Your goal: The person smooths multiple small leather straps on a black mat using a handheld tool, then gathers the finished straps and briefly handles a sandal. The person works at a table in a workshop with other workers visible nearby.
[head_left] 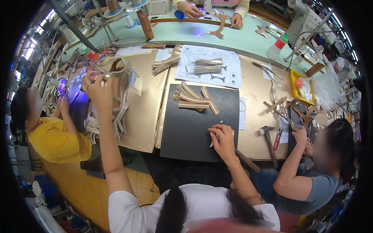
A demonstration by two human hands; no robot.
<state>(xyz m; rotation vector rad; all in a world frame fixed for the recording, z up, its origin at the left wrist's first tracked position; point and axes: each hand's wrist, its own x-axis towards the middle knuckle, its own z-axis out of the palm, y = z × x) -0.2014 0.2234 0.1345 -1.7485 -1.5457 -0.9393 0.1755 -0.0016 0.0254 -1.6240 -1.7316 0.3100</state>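
Note:
My left hand (99,91) is raised at the left with its fingers curled, beside a bundle of looped brown and pale straps (118,87). What lies within those fingers is hidden. My right hand (223,140) rests at the right side of a black mat (186,143). Its fingers are bent together, and a small pale pointed piece shows under them, too little to name. Farther up the mat lies a fanned pile of tan strips (190,97), with one strip (210,100) set across its right end. A tiny red-and-white scrap (221,121) lies above my right hand.
Beyond the mat, a printed drawing sheet (210,79) carries a bundle of pale strips (208,66). To the right lie a hammer (269,145), a red cutter (278,139) and a yellow basket (295,91). Co-workers sit at left (58,136) and right (311,186); another works across the table.

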